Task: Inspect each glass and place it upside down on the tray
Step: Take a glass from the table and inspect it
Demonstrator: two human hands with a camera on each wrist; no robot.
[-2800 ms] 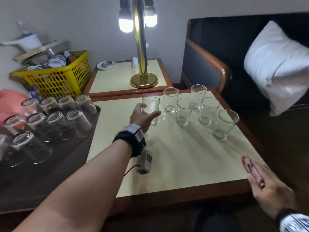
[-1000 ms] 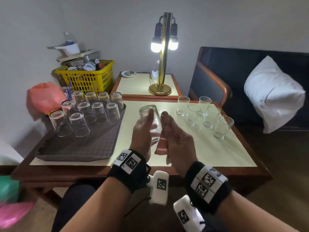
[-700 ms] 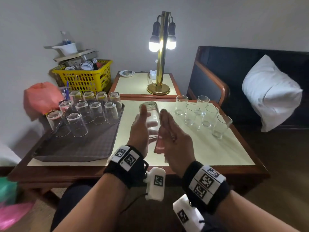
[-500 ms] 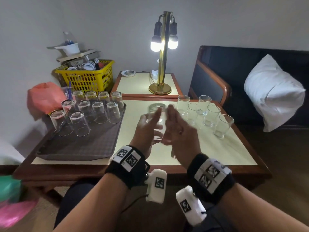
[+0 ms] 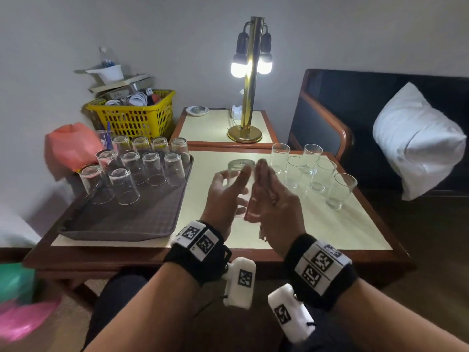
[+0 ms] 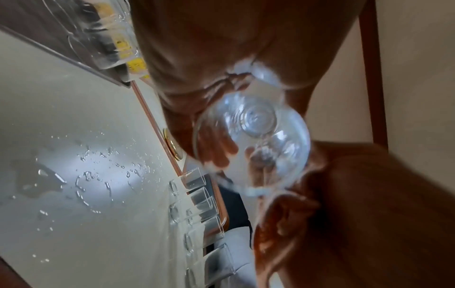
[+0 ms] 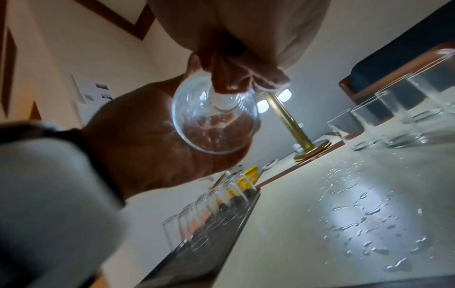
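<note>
A clear glass (image 5: 239, 184) hangs above the middle of the table between both hands, base up and mouth down. My left hand (image 5: 232, 175) curls round its left side, thumb up along the wall. My right hand (image 5: 262, 171) holds the right side, fingertips near the base. The wrist views look up into the open mouth of the glass (image 6: 251, 140) (image 7: 214, 124). Several glasses (image 5: 152, 166) stand upside down at the far end of the dark tray (image 5: 121, 224). Several upright glasses (image 5: 322, 174) wait at the table's right.
Water drops (image 7: 357, 214) lie on the cream table top (image 5: 330, 229). A lit brass lamp (image 5: 250, 97) stands on a side table behind. A yellow basket (image 5: 134, 118) sits beyond the tray, and a sofa with a white pillow (image 5: 416, 141) is at the right.
My left hand lifted the glass from the upright group and brought it near. The right hand joined it, and over the last second the glass shifted slightly right between the hands.
</note>
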